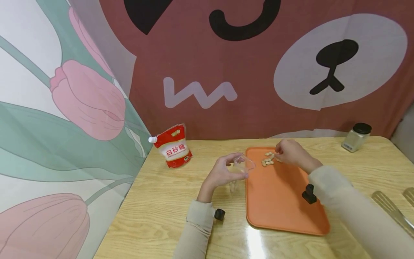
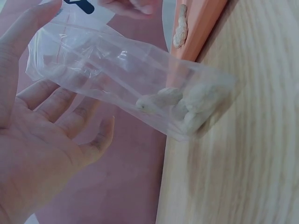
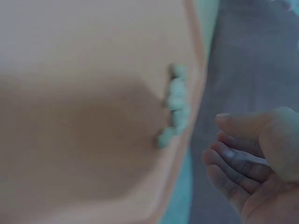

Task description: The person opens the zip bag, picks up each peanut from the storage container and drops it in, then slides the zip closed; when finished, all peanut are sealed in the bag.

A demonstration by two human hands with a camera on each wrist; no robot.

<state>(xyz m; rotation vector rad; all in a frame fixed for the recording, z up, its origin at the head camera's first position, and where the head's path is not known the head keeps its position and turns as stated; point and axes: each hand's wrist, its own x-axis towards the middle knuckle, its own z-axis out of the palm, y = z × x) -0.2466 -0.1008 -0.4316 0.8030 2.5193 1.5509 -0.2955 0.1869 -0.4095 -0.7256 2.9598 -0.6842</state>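
Note:
My left hand point(image 1: 221, 172) holds a clear plastic bag point(image 2: 126, 60) near its top, over the left edge of an orange tray point(image 1: 281, 205). Several peanuts in their shells point(image 2: 198, 102) have gathered at the bag's lower end. On the tray's far left part lies a small group of peanuts point(image 1: 267, 162). Just to the right of that group, my right hand point(image 1: 291, 154) hovers over the tray. In the right wrist view its thumb and fingers point(image 3: 229, 170) are loosely bent with a gap between them, and nothing shows in it.
A red and white pouch of white sugar point(image 1: 175, 147) with a white cap stands at the back left. A glass jar point(image 1: 355, 138) with a black lid is at the back right. Slotted metal utensils point(image 1: 389, 207) lie at the right. A printed cloth point(image 1: 200, 122) hangs behind the table.

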